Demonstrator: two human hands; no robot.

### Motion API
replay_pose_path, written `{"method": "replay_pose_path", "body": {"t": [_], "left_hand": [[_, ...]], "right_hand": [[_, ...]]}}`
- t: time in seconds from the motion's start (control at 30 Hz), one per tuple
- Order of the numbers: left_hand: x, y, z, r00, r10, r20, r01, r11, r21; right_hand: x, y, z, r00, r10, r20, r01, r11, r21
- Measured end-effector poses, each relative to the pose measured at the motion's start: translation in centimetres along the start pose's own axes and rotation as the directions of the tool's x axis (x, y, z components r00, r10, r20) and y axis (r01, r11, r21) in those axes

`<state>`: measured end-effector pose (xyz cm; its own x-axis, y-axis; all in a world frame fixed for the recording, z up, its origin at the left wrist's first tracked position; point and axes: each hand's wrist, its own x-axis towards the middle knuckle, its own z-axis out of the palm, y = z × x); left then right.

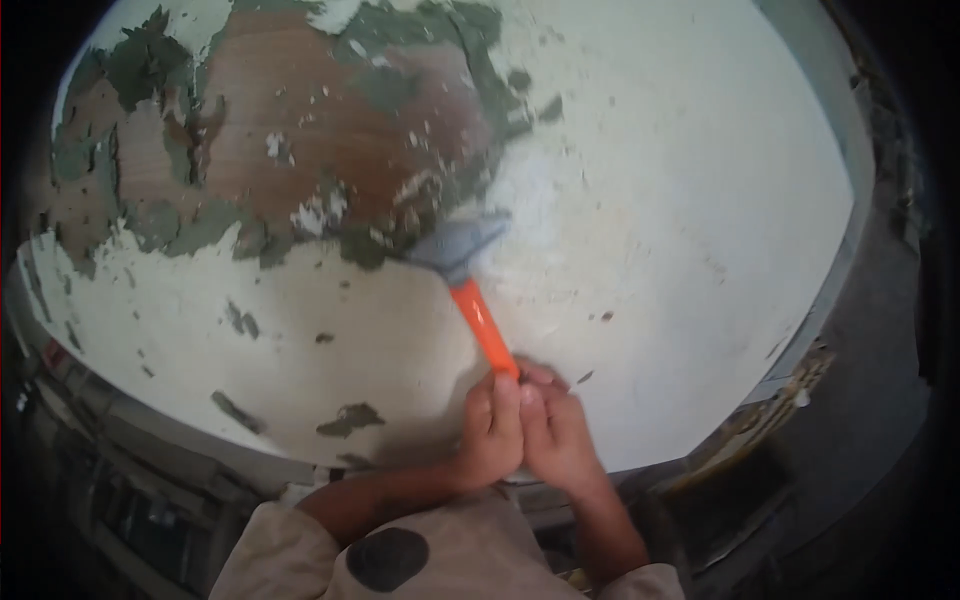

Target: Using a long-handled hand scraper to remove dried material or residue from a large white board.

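A scraper (484, 322) with an orange handle and a wide grey blade points away from me over the panel. My left hand (492, 430) and my right hand (556, 428) are side by side, both closed around the near end of its handle. The blade lies at the lower edge of a bare brown patch (300, 130) on the large white panel (690, 260). Ragged grey-green coating (420, 30) borders that patch. Next to the blade is a dark green peeled piece (362, 247). The handle's end is hidden inside my fingers.
Loose flakes lie about the panel, among them a dark flake (350, 420) near its front edge. A thick curled clump (150, 60) stands at the far left. Dark racks or frames (140, 510) sit below the panel at the left, and a grey floor (850, 400) shows at the right.
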<state>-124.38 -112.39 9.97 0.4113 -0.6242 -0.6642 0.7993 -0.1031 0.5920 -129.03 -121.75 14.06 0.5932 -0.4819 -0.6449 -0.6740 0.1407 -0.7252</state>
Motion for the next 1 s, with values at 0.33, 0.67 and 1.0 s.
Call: {"method": "replay_pose_path", "body": {"t": [0.33, 0.67, 1.0], "left_hand": [[0.8, -0.7, 2.5, 0.996, 0.078, -0.046, -0.068, 0.982, 0.178], [1.9, 1.3, 4.0, 0.993, 0.029, -0.114, -0.004, 0.977, 0.214], [2.5, 1.9, 3.0, 0.992, -0.054, -0.114, 0.075, 0.979, 0.189]], "right_hand": [[-0.6, -0.2, -2.9, 0.999, -0.031, 0.021, 0.029, 0.996, 0.09], [0.7, -2.4, -4.8, 0.996, 0.02, 0.084, -0.02, 1.0, 0.001], [2.2, -2.8, -4.5, 0.983, 0.109, 0.15, -0.098, 0.992, -0.075]]}}
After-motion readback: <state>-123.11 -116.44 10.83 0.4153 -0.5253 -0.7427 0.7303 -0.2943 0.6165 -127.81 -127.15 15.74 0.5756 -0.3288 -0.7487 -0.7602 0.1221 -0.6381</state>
